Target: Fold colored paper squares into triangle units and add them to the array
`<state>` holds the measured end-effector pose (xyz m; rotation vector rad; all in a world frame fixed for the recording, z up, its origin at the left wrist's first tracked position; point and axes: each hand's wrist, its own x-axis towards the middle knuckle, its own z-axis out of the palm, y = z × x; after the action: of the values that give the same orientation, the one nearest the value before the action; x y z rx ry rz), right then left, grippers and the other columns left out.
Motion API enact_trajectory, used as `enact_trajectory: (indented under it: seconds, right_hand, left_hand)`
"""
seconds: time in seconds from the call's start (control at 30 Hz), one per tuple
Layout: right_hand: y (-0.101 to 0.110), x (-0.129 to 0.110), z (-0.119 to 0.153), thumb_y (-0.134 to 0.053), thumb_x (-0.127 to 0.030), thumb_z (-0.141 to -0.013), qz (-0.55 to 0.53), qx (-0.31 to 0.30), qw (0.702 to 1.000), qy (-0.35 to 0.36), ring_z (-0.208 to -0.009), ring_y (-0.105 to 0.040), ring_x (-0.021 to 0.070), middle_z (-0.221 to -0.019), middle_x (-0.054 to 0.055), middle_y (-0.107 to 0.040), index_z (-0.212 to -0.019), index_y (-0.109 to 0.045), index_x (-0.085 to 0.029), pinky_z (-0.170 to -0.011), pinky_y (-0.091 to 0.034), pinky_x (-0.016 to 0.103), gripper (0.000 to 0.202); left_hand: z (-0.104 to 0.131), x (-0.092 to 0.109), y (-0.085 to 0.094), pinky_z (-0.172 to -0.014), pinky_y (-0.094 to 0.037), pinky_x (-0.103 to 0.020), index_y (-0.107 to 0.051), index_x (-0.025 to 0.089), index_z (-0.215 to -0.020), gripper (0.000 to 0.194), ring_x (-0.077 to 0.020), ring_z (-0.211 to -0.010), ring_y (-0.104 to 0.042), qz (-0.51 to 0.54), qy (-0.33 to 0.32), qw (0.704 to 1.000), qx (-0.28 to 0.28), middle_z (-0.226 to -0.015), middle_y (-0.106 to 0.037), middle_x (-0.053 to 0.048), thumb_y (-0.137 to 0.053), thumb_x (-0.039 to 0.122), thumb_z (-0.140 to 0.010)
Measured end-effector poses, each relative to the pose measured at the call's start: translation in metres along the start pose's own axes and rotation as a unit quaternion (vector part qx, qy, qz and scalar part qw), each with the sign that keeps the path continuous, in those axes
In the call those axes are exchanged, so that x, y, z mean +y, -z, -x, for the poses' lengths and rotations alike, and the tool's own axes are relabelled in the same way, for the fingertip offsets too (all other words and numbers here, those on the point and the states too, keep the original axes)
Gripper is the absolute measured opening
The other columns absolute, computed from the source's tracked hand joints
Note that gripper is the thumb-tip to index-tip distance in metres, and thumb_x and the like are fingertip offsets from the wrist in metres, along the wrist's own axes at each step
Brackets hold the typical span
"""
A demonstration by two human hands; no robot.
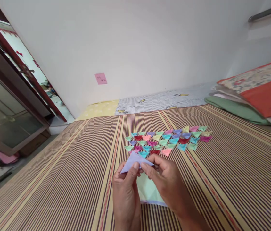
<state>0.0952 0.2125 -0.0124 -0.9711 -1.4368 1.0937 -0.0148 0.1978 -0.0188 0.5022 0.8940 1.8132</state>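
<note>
A folded lavender paper, roughly triangular, is held up between both hands. My left hand pinches its left part, thumb on the near face. My right hand grips its right part with thumb and fingers. Below and behind the hands, a pale green sheet with a lavender edge lies on the striped mat. Just beyond the hands, several small folded paper pieces in many colours lie in rows on the mat.
Folded bedding in orange, floral and green is piled at the right. A patterned cloth runs along the white wall, which bears a pink note. At the left are a glass-panelled cabinet and a doorway.
</note>
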Motion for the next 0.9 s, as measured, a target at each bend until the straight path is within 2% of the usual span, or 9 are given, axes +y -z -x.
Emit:
enact_trajectory:
  seconds: [0.23,0.43,0.5,0.57,0.67,0.83,0.9]
  right_hand:
    - [-0.006,-0.002,0.003,-0.063,-0.038,-0.094,0.018,0.053,0.998,0.025,-0.061,-0.055,0.0144,-0.066,0.000,-0.062,-0.075,-0.064,-0.019,-0.057,-0.044,0.024,0.027]
    - [0.008,0.005,-0.001,-0.061,-0.042,-0.097,0.014,0.097,0.994,0.040,-0.060,-0.053,0.0138,-0.063,-0.002,-0.055,-0.074,-0.062,-0.020,-0.055,-0.042,0.024,0.032]
    - [0.015,0.004,-0.003,-0.061,-0.044,-0.096,0.004,0.079,0.996,0.041,-0.064,-0.055,0.0145,-0.068,-0.001,-0.059,-0.082,-0.066,-0.020,-0.059,-0.044,0.025,0.029]
    - [0.019,0.002,-0.003,-0.069,-0.043,-0.091,-0.002,0.031,0.999,0.032,-0.068,-0.058,0.0156,-0.073,0.000,-0.064,-0.089,-0.069,-0.020,-0.063,-0.047,0.025,0.023]
    - [0.017,-0.002,-0.002,-0.070,-0.038,-0.090,0.020,-0.017,0.999,0.037,-0.068,-0.058,0.0158,-0.072,-0.001,-0.064,-0.084,-0.069,-0.019,-0.063,-0.046,0.026,0.019]
    - [0.008,-0.008,0.001,-0.060,-0.032,-0.096,0.073,0.007,0.992,0.105,-0.062,-0.053,0.0141,-0.064,-0.002,-0.060,-0.071,-0.063,-0.020,-0.059,-0.040,0.025,0.029]
    - [0.007,-0.008,0.002,-0.059,-0.032,-0.096,0.066,0.012,0.993,0.101,-0.061,-0.051,0.0136,-0.063,-0.002,-0.058,-0.069,-0.062,-0.019,-0.058,-0.039,0.025,0.030]
  left_hand:
    - [-0.001,0.001,0.000,-0.063,-0.056,-0.018,-0.074,0.013,-0.070,0.026,-0.0094,-0.059,-0.063,0.034,0.021,0.999,0.007,-0.063,-0.068,0.000,-0.096,0.020,-0.058]
    - [-0.002,0.000,0.002,-0.062,-0.055,-0.018,-0.074,0.013,-0.076,0.030,-0.0094,-0.059,-0.062,0.049,0.040,0.997,0.035,-0.065,-0.068,-0.001,-0.097,0.019,-0.056]
    - [-0.002,0.001,0.002,-0.060,-0.055,-0.018,-0.074,0.012,-0.076,0.029,-0.0090,-0.058,-0.061,0.056,0.051,0.996,0.035,-0.066,-0.067,-0.001,-0.096,0.018,-0.058]
    - [-0.002,0.001,0.002,-0.060,-0.054,-0.018,-0.074,0.012,-0.076,0.028,-0.0088,-0.058,-0.060,0.064,0.064,0.996,0.027,-0.065,-0.066,-0.001,-0.096,0.018,-0.059]
    - [-0.002,0.001,0.001,-0.060,-0.054,-0.019,-0.074,0.012,-0.074,0.028,-0.0092,-0.058,-0.060,0.061,0.082,0.995,0.001,-0.064,-0.066,-0.001,-0.096,0.019,-0.060]
    - [-0.001,0.002,-0.001,-0.061,-0.054,-0.020,-0.074,0.011,-0.073,0.028,-0.0094,-0.058,-0.060,0.020,0.074,0.997,-0.021,-0.062,-0.066,-0.001,-0.096,0.021,-0.059]
    - [0.000,0.003,-0.001,-0.061,-0.054,-0.021,-0.074,0.011,-0.074,0.030,-0.0105,-0.059,-0.061,0.008,0.066,0.998,-0.021,-0.063,-0.067,-0.001,-0.097,0.022,-0.058]
